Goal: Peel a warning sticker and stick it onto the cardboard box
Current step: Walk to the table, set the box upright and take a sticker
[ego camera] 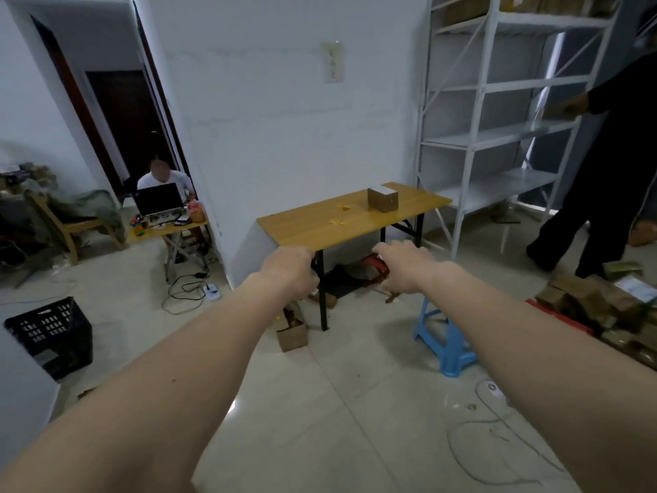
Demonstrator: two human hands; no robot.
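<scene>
A small cardboard box with a white label on top stands near the right end of a wooden table across the room. Two small yellow stickers lie on the tabletop left of the box. Both my arms stretch forward at a distance from the table. My left hand is loosely curled with nothing in it. My right hand has its fingers spread and bent downward, holding nothing. Neither hand touches the table.
A blue plastic stool stands on the floor at the right, a small open carton by the table leg. A black crate sits left. A person in black stands by white shelving; another sits at a laptop. Cables lie on the floor.
</scene>
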